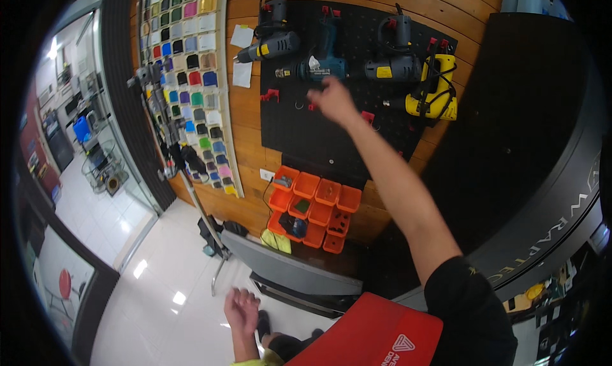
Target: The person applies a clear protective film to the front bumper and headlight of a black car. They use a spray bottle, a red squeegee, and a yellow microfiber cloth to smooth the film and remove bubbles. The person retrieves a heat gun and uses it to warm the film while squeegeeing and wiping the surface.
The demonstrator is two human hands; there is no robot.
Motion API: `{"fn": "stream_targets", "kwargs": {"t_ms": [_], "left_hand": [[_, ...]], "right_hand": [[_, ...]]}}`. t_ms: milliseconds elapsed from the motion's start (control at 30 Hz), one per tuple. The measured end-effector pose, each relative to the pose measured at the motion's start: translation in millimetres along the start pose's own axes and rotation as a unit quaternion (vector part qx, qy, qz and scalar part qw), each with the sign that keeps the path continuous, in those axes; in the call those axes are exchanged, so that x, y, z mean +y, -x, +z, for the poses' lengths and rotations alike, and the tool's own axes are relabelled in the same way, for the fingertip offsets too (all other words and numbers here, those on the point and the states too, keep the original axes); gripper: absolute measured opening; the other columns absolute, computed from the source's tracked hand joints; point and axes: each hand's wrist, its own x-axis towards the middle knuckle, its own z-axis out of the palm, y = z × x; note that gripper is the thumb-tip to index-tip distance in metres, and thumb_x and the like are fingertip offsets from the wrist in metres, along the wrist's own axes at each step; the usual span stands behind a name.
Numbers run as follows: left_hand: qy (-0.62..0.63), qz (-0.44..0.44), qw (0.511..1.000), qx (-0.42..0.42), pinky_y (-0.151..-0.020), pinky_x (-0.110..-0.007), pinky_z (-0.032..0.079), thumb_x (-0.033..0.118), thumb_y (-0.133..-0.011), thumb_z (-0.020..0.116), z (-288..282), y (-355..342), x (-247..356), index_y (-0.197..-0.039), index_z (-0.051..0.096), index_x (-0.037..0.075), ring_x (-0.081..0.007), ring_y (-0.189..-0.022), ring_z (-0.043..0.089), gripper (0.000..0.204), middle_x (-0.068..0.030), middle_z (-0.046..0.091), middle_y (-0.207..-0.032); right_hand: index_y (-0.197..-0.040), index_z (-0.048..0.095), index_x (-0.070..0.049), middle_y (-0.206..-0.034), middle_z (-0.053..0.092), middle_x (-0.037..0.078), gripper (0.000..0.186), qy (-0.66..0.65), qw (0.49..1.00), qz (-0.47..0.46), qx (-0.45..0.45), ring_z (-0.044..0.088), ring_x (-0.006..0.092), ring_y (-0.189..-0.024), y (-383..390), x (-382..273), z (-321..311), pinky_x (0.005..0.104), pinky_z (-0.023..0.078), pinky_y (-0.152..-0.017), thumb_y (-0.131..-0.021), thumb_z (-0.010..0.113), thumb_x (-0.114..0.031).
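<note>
My right hand (334, 101) reaches up to a black pegboard (296, 127), thumb and fingers apart and nothing held. Its fingertips are just below a teal heat gun (324, 68) hung there; whether they touch it I cannot tell. Grey heat guns (275, 46) with yellow labels hang on either side, and a yellow corded power tool (437, 92) is at the right. Low at the left, my left hand (242, 308) hangs in the air above the floor, fingers loosely curled but apart, with nothing visible in it. A red panel (382, 331) with white print lies across the lower edge.
Orange bins (313, 212) with small parts are mounted beneath the pegboard. A grey slab-like panel (287, 261) stands below them. Colour swatches (194, 79) and a metal pole stand (203, 213) are at left. A large black curved surface (503, 130) fills the right.
</note>
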Motion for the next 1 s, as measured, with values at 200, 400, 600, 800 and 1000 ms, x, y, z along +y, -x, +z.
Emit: {"fn": "stream_targets", "kwargs": {"t_ms": [200, 400, 600, 800, 1000], "left_hand": [[-0.003, -0.067, 0.995, 0.071, -0.071, -0.036, 0.046, 0.030, -0.106, 0.049, -55, -53, 69, -0.086, 0.053, 0.013, -0.0193, -0.074, 0.056, 0.026, -0.0016, 0.052, -0.074], [-0.084, -0.140, 0.987, 0.002, -0.072, -0.035, 0.046, 0.029, -0.106, 0.050, -17, -139, 133, -0.092, 0.056, 0.010, -0.0184, -0.075, 0.055, 0.024, -0.0034, 0.058, -0.082], [-0.162, -0.174, 0.969, -0.064, -0.075, -0.034, 0.048, 0.029, -0.106, 0.052, 18, -211, 175, -0.093, 0.055, 0.009, -0.0178, -0.077, 0.058, 0.024, -0.0044, 0.059, -0.083], [-0.136, -0.197, 0.962, -0.128, -0.076, -0.035, 0.050, 0.031, -0.106, 0.053, 26, -225, 165, -0.097, 0.056, 0.008, -0.0188, -0.087, 0.060, 0.025, -0.0067, 0.060, -0.088], [-0.339, -0.266, 0.886, -0.173, -0.088, -0.040, 0.054, 0.029, -0.103, 0.061, 30, -210, 109, -0.131, 0.057, 0.006, -0.0256, -0.108, 0.064, 0.036, -0.0112, 0.065, -0.119]], "right_hand": [[-0.139, 0.050, 0.007, -0.130, 0.062, 0.034, 0.081, 0.070, 0.968, 0.037, 0.236, 0.062, 0.0447, -0.123, -143, -44, 6, 0.0458, 0.050, -0.104, -0.081, 0.083, -0.040], [-0.119, 0.068, 0.005, -0.120, 0.071, 0.025, 0.056, -0.040, 0.982, 0.094, 0.157, 0.069, 0.0368, -0.113, -194, -21, 4, 0.0418, 0.053, -0.095, -0.085, 0.082, -0.038], [-0.116, 0.069, 0.003, -0.102, 0.072, 0.010, 0.036, -0.278, 0.950, 0.014, 0.143, 0.069, 0.0179, -0.090, -190, -36, -8, 0.0364, 0.056, -0.079, -0.095, 0.075, -0.026], [-0.115, 0.070, -0.002, -0.098, 0.073, 0.006, 0.029, -0.246, 0.959, -0.048, 0.130, 0.068, 0.0164, -0.082, -164, -112, -58, 0.0337, 0.056, -0.073, -0.097, 0.073, -0.025], [-0.108, 0.065, -0.009, -0.092, 0.068, 0.000, 0.019, -0.239, 0.962, 0.067, 0.114, 0.061, 0.0090, -0.083, 22, -114, -2, 0.0287, 0.051, -0.077, -0.102, 0.065, -0.026]]}}
